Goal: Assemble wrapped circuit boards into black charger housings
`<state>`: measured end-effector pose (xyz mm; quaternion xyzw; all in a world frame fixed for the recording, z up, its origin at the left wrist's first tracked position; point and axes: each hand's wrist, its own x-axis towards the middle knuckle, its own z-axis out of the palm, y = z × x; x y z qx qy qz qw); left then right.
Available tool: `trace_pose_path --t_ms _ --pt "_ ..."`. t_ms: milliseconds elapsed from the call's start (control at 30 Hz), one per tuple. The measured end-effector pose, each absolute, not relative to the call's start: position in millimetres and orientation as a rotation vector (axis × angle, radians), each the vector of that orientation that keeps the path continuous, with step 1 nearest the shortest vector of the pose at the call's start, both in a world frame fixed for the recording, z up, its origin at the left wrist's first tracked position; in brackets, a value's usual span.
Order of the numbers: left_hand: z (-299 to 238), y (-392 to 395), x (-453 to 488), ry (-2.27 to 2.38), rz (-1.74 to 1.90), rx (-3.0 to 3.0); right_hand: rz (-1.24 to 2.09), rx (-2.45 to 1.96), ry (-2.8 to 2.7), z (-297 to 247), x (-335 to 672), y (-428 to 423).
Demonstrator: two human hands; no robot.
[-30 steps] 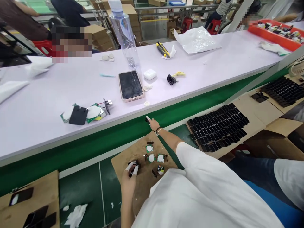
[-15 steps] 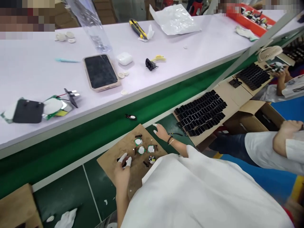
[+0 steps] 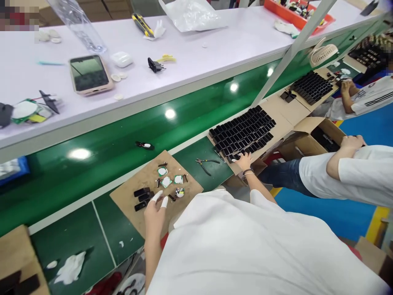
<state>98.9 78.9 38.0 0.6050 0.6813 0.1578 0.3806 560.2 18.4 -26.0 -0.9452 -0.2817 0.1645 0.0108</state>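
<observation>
My left hand (image 3: 155, 207) is over the brown cardboard sheet (image 3: 129, 192), white covers on its thumb and a finger. Those fingers are apart, with nothing visible between them, just right of several black plastic cases (image 3: 143, 196). Farther right on the sheet lie small green circuit boards with white discs (image 3: 166, 182) and small black pieces (image 3: 172, 198). My right hand (image 3: 245, 161) is stretched out with spread fingers at the near edge of rows of black cases (image 3: 245, 131). Its fingertips are on or just beside the closest ones; contact is unclear.
Black-and-yellow pliers (image 3: 207, 164) lie on the green bench between the sheet and the rows. A raised white shelf (image 3: 184, 69) carries a phone (image 3: 89, 74), a utility knife (image 3: 142, 25) and a red tray (image 3: 299, 14). A co-worker's arm (image 3: 340, 157) is at right, beside an open carton (image 3: 316, 131).
My right hand has moved right, from near the pliers to the rows of cases, uncovering the pliers. My left hand has drawn back from the black cases, which now show. The view has shifted.
</observation>
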Motion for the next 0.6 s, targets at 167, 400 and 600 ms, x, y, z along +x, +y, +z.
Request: trace_pose_path --t_ms 167,400,600 --pt "51.4 53.1 119.2 1.783 0.388 1.471 0.601 -2.986 -1.017 -31.2 590.4 12.5" --pt "63.2 27.9 159.6 1.761 0.396 1.497 0.751 -2.954 -1.213 -32.3 618.3 13.7" --pt "65.8 17.4 191.1 1.749 0.374 1.522 0.925 -2.926 -1.254 -37.1 613.5 22.9"
